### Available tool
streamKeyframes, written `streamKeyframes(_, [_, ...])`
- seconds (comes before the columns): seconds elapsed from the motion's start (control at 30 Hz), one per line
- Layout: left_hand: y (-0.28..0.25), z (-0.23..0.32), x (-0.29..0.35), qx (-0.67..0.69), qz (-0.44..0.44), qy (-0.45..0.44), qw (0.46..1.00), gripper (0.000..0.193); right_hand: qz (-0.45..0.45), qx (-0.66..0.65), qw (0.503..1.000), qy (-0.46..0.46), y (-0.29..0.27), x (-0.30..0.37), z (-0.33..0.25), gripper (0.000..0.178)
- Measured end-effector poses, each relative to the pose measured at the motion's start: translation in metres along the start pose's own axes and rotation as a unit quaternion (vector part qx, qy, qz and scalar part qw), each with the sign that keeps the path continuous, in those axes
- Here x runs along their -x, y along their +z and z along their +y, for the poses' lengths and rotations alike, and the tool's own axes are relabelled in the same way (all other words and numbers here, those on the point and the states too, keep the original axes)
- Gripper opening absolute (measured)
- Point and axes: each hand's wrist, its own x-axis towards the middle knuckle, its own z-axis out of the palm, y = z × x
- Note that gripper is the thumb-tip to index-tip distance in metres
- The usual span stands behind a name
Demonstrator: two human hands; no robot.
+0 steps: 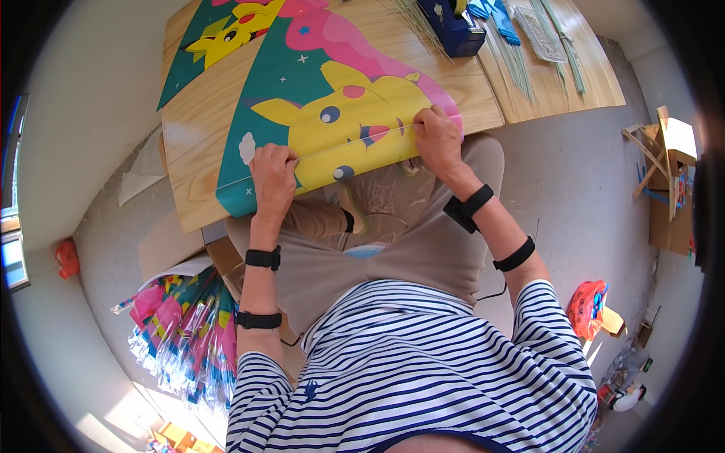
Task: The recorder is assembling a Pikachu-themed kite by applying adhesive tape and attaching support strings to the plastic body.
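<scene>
A large printed sheet (325, 128), teal and pink with a yellow cartoon animal, lies over the table's near side. Its near edge hangs toward my lap. A thin pale line (332, 143), a rod or a taut cord, I cannot tell which, crosses the sheet between my hands. My left hand (273, 175) pinches the sheet at this line on the left, beside a small white cloud print. At the line's right end my right hand (438, 140) is closed on the sheet near its pink border. The fingertips of both hands are partly hidden.
Another printed sheet (226, 41) lies at the far left. A blue tape dispenser (451, 26), thin sticks (516, 72) and a clear tray (541, 34) occupy the far right of the wooden table (483, 102). Bundled colourful wrapped pieces (181, 325) stand at the lower left.
</scene>
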Motion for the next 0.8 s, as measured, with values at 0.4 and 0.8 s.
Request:
streamKeyframes(0.4, [-0.001,-0.001,0.002,-0.004,-0.005,0.0,1.0,0.004,0.006,-0.012,1.0,-0.013,-0.005,0.003,0.007,0.004])
streamKeyframes(0.8, [-0.018,0.017,-0.002,0.013,0.014,0.011,1.0,0.008,0.078,0.033,0.995,0.047,-0.05,-0.015,0.052,0.005])
